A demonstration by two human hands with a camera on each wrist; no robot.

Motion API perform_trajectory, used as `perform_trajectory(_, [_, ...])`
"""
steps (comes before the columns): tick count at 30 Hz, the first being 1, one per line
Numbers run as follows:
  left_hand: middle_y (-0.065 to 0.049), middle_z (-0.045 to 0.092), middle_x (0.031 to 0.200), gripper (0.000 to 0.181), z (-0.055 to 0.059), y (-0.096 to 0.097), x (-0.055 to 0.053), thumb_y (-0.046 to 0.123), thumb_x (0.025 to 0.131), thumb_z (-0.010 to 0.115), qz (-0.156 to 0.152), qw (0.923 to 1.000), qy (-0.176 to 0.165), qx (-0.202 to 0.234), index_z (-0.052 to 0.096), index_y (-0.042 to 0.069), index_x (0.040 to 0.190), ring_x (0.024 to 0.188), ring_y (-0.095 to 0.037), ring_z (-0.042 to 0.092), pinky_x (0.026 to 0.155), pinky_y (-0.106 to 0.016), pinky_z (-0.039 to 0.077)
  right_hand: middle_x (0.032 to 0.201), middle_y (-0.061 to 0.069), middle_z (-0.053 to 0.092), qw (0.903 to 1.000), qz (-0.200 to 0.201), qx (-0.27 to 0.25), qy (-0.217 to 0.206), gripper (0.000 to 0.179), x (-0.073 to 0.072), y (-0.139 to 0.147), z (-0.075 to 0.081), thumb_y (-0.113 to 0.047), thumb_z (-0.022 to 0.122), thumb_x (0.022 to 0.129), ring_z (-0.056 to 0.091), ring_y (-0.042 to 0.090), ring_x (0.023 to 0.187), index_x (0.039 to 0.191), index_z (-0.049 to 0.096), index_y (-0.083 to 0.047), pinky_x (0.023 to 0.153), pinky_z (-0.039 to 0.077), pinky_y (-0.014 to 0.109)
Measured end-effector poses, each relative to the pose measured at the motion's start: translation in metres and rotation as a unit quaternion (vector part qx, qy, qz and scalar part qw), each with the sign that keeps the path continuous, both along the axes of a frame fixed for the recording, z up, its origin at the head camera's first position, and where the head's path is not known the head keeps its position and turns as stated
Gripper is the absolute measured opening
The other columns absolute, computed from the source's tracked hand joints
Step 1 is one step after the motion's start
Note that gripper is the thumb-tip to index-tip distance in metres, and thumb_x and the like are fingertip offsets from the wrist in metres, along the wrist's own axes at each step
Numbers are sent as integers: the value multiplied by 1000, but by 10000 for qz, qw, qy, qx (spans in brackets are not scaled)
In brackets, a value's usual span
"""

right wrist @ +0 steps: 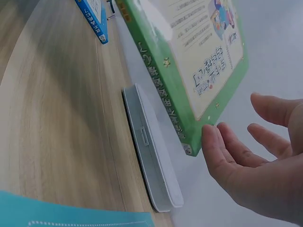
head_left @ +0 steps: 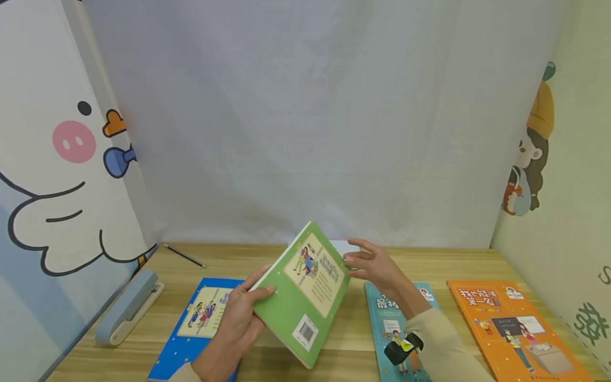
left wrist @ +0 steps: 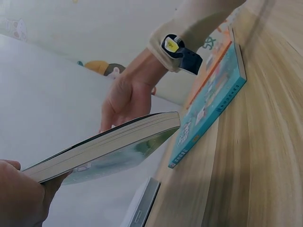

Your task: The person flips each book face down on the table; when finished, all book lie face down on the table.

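Observation:
A green book (head_left: pixel 315 297) is held up tilted over the table, its back cover with a barcode toward the head camera. My left hand (head_left: pixel 241 313) grips its left edge, thumb on the cover; in the left wrist view the page edges (left wrist: pixel 109 139) show. My right hand (head_left: pixel 377 268) is at the book's opposite edge, fingers spread and loosely bent, fingertips right at the cover's corner in the right wrist view. Below the left hand lies a blue book (head_left: pixel 202 313). A teal book (head_left: pixel 389 329) lies under the right forearm.
An orange book (head_left: pixel 520 329) lies at the right of the wooden table (head_left: pixel 267 366). At the left stand a blue-grey stapler (head_left: pixel 129 307) and, farther back, a pencil (head_left: pixel 185 255). Behind the green book is a pale, flat case (right wrist: pixel 151 156). Cloth walls enclose the table.

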State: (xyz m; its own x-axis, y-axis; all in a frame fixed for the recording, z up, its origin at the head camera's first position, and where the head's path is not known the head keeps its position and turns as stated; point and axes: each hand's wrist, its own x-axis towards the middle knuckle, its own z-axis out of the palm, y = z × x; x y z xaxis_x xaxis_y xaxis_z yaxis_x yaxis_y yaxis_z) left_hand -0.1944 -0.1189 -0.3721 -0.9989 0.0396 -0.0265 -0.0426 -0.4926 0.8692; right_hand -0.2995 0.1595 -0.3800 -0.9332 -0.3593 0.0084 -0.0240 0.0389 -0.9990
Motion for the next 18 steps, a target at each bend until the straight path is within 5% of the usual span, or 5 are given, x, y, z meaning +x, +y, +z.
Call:
perform_trajectory(10, [-20,27,161,63,4,-3,1,-14,94,42,39,9996,157,245,28,-2,154,147,-38,33,108,-34,47,140,29,50,9989,-449,-96,-38,56,-1,-1,-12,-4,60,98,64,14,107,150,39,1,97,56,35])
perform_trajectory(18, [-20,28,161,62,7,-3,2,-13,95,41,-8,9994,206,278,28,-1,154,146,-37,35,108,-34,48,113,7,64,9957,74,-799,-473,65,2,-6,-23,2,55,99,69,11,96,156,25,0,91,57,28])
